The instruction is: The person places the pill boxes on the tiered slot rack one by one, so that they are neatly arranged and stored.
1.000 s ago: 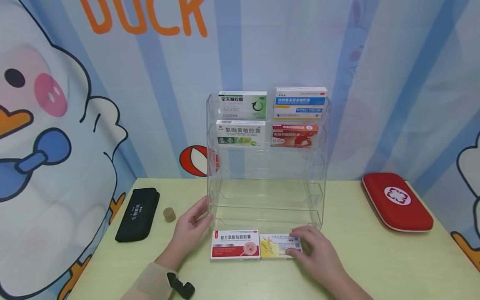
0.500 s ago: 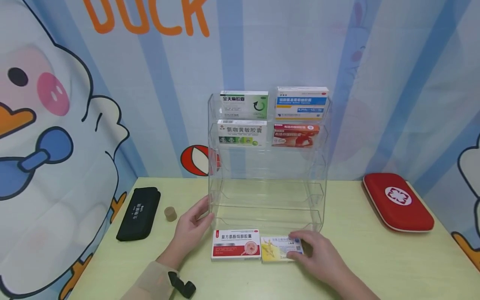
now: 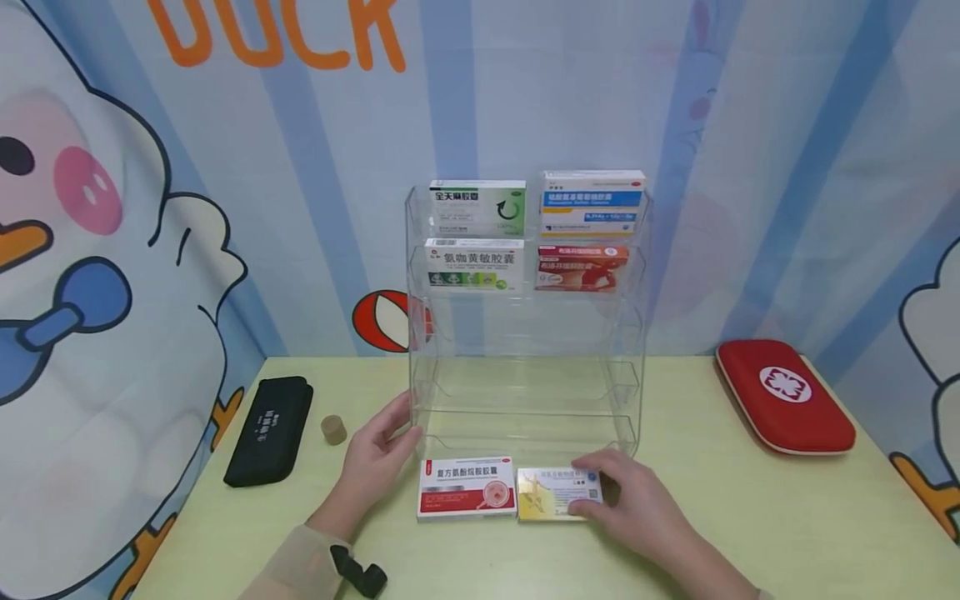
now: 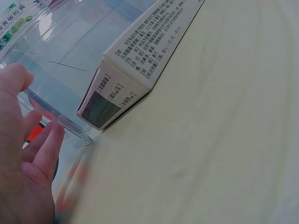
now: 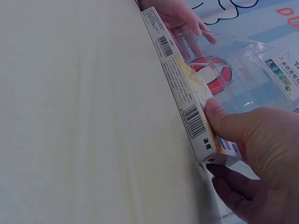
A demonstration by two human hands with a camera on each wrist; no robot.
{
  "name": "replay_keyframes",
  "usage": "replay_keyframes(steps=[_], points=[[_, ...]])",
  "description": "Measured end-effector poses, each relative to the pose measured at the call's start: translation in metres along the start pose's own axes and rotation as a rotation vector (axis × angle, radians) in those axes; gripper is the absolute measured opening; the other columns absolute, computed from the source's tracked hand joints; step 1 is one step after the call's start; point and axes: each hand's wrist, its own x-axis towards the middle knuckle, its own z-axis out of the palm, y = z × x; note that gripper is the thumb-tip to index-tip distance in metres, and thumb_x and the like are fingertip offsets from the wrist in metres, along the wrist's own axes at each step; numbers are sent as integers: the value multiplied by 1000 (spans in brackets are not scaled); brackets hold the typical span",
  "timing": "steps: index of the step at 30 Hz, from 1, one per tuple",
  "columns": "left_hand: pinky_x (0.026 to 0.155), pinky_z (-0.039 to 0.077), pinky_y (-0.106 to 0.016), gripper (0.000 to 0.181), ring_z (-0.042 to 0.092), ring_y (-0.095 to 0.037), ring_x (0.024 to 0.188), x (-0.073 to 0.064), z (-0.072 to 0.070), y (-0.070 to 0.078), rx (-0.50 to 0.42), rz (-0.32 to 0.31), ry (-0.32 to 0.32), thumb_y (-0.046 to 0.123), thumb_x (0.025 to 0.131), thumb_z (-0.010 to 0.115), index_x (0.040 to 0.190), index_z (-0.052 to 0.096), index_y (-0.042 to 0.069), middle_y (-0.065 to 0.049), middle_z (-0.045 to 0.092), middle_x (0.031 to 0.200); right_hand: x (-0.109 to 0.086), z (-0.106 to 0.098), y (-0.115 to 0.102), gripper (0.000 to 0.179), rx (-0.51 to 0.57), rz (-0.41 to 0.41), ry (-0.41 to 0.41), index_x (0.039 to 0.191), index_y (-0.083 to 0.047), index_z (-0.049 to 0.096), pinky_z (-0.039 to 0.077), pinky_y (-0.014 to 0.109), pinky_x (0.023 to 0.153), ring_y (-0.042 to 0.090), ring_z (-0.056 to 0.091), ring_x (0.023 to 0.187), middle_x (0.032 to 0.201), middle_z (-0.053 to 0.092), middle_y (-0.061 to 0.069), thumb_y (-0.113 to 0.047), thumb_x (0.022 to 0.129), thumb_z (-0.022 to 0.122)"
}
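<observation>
A clear tiered display rack stands upright on the table. At its lower left side rests my left hand, thumb by the front corner and fingers along the outer side, loosely extended in the left wrist view. In front of the rack lies a red-and-white medicine box, flat on the table. Just right of it is a yellow-and-white medicine box; my right hand pinches its right end between thumb and fingers. In the right wrist view, the thumb presses on that box's printed face, and the fingers are partly hidden beyond its end.
The rack's two upper tiers hold a green-and-white box, a blue-and-white box, a white capsule box and a red box. A black case and small cork-coloured cylinder lie left, a red case right.
My right hand has drawn the yellow-and-white box slightly toward me, keeping its pinch. My left hand stays at the rack. The head view has shifted a little.
</observation>
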Motion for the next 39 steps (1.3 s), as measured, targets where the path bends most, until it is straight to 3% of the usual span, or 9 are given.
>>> replay_keyframes(steps=[6, 8, 14, 25, 33, 39], points=[[108, 56, -15, 62, 58, -39, 152, 0, 1, 0, -10, -13, -8, 6, 106, 72, 164, 53, 16, -14, 58, 166, 1, -2, 3, 48, 108, 10, 39, 125, -15, 80, 67, 20, 83, 8, 73, 95, 120, 77, -2, -17, 81, 97], [108, 56, -14, 62, 58, -38, 152, 0, 1, -1, -4, -18, -7, 7, 106, 72, 164, 53, 17, -14, 58, 166, 2, -2, 4, 44, 143, -11, 56, 123, -13, 81, 66, 17, 81, 6, 74, 93, 119, 77, 0, -13, 82, 96], [109, 56, -15, 62, 59, -37, 151, 0, 1, -1, 8, -21, -4, 4, 106, 71, 164, 53, 17, -13, 59, 165, 3, -4, 7, 37, 167, -117, 118, 115, -13, 82, 68, 18, 78, 9, 77, 92, 118, 79, 2, -6, 81, 96], [109, 53, -11, 62, 58, -31, 153, -2, -6, 2, 55, -68, 12, 10, 107, 72, 165, 52, 22, -6, 58, 167, 13, -7, 2, 37, 232, -269, 244, 113, -9, 80, 70, 25, 76, 6, 76, 96, 118, 79, 5, 5, 81, 93], [110, 54, -12, 62, 58, -33, 152, -1, -6, 1, 34, -46, 7, 8, 107, 71, 165, 52, 17, -9, 57, 167, 19, -12, -5, 39, 261, -276, 316, 113, -6, 81, 70, 22, 75, 6, 76, 95, 118, 80, 8, 8, 79, 93], [110, 55, -14, 61, 59, -31, 151, 0, -1, -1, 19, -46, 0, 10, 107, 72, 164, 54, 20, -7, 59, 166, 26, -20, -9, 39, 255, -318, 379, 113, -6, 82, 68, 18, 76, 8, 76, 102, 117, 81, 9, 9, 79, 93]])
